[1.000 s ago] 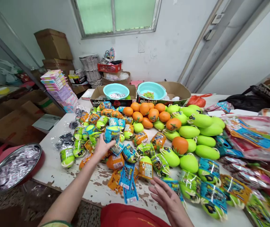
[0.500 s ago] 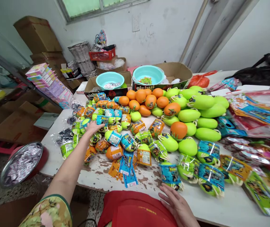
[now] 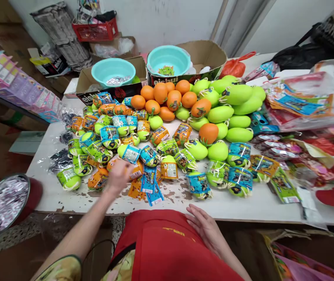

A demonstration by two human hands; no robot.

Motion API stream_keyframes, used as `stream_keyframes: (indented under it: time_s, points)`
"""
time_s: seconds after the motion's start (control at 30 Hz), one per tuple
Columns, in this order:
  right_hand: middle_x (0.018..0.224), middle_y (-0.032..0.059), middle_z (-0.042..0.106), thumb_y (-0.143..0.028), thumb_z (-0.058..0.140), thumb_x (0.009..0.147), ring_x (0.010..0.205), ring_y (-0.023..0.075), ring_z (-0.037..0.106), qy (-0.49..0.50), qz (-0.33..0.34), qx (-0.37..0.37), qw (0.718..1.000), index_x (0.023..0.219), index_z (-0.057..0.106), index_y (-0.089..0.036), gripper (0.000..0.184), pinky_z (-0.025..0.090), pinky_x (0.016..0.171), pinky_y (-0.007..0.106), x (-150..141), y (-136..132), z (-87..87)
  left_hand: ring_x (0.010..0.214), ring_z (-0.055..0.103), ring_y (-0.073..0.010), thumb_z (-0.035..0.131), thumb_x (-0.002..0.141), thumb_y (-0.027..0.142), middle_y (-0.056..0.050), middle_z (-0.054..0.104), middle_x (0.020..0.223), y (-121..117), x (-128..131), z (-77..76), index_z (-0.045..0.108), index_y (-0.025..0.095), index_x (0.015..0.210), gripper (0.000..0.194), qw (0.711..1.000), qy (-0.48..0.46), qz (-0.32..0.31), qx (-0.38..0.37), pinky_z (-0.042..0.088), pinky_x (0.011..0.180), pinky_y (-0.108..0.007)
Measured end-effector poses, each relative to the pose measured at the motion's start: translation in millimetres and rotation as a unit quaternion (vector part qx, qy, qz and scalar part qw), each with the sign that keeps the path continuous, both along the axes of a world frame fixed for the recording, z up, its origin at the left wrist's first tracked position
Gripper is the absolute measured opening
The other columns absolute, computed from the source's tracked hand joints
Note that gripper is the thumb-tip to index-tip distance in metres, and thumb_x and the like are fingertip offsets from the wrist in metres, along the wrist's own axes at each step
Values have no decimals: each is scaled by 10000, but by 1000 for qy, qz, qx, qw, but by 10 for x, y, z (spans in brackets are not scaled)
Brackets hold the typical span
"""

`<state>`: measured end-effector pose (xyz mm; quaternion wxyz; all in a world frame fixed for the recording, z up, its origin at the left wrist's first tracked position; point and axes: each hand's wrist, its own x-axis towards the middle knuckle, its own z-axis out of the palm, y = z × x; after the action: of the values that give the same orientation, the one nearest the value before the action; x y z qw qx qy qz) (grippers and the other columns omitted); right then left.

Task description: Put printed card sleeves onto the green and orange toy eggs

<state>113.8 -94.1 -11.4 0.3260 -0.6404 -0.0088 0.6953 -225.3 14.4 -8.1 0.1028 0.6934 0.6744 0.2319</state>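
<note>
My left hand is over the front of a pile of wrapped egg-shaped toys, close to an orange wrapped egg. Motion smears its fingers, so its grip cannot be made out. Just right of it lie flat blue printed wrappers and orange wrappers. My right hand rests open at the table's front edge, fingers stretched out, beside my red apron. It holds nothing. Nearest to it on the table is a green egg in a blue wrapper.
Bare orange eggs and green eggs are heaped mid-table. Behind them, two turquoise basins sit on cardboard boxes. A metal bowl of small packets stands at the left. Plastic bags crowd the right.
My left hand has come back from the far left of the pile toward its front. My right hand has stayed by the table edge. The view has tilted down and shifted right.
</note>
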Motion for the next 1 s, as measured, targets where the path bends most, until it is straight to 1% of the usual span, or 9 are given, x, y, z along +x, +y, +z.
stream_keyframes:
  time_s: [0.07, 0.17, 0.33, 0.43, 0.57, 0.67, 0.77, 0.87, 1.0]
  points:
    - [1020, 60, 679, -386, 863, 473, 851, 178, 652, 2, -11, -6, 1000, 966, 635, -188, 578, 526, 750, 239, 1, -33, -36, 859, 554, -192, 536, 844, 364, -35, 597, 838, -389, 344, -352, 604, 222, 817, 160, 990, -24, -70, -120, 427, 796, -304]
    - [997, 57, 682, -381, 852, 502, 827, 168, 652, -5, -1, -4, 1000, 973, 632, -189, 554, 523, 744, 237, -26, -14, -25, 881, 550, -216, 624, 783, 357, -40, 587, 891, -637, 661, -816, 602, 212, 902, 189, 986, -15, -28, -166, 435, 781, -330]
    - [994, 62, 679, -374, 809, 572, 823, 172, 654, -28, 56, 8, 998, 961, 653, -190, 458, 514, 748, 255, -41, 39, -3, 901, 551, -229, 545, 843, 303, -68, 609, 884, -491, 674, -1075, 621, 196, 851, 132, 978, -8, 35, -206, 416, 803, -341]
    - [1004, 63, 675, -400, 793, 581, 836, 188, 652, -48, 82, 9, 995, 959, 664, -199, 447, 510, 755, 281, -60, 67, -56, 879, 567, -221, 529, 853, 297, -59, 620, 857, -494, 629, -960, 641, 213, 791, 153, 975, -12, 33, -218, 420, 785, -323]
    - [1090, 79, 653, -481, 748, 618, 970, 224, 611, -37, 155, 59, 985, 984, 677, -193, 471, 473, 819, 318, -289, 185, -85, 874, 579, -211, 467, 887, 343, -59, 627, 879, -693, 692, -561, 650, 229, 839, 221, 978, -21, 0, -207, 423, 795, -313]
    - [1086, 69, 655, -530, 669, 695, 1026, 225, 573, 26, 211, 130, 968, 997, 675, -197, 450, 443, 838, 330, -581, 334, -54, 911, 578, -217, 412, 908, 355, -78, 637, 921, -843, 825, -188, 648, 229, 894, 268, 984, -38, -67, -158, 418, 820, -319]
    - [853, 34, 683, -528, 684, 677, 811, 174, 597, 71, 219, 205, 951, 874, 675, -165, 414, 448, 721, 276, -769, 491, -20, 904, 588, -219, 438, 898, 331, -88, 649, 937, -896, 979, 109, 648, 219, 926, 240, 970, -103, -174, -132, 435, 811, -325]
    - [672, -7, 648, -509, 730, 615, 600, 122, 546, 61, 217, 227, 947, 780, 661, -147, 404, 422, 598, 233, -721, 619, 30, 829, 604, -196, 537, 848, 362, -66, 657, 921, -789, 1073, 328, 636, 223, 984, 219, 943, -209, -206, -155, 464, 766, -304]
    - [666, -2, 670, -406, 757, 609, 574, 124, 560, 63, 279, 209, 935, 798, 692, -136, 337, 430, 585, 231, -480, 722, 173, 1122, 493, -258, 690, 714, 387, -90, 583, 1183, -395, 1106, 530, 586, 239, 1142, 464, 941, -260, -176, -125, 371, 964, -381]
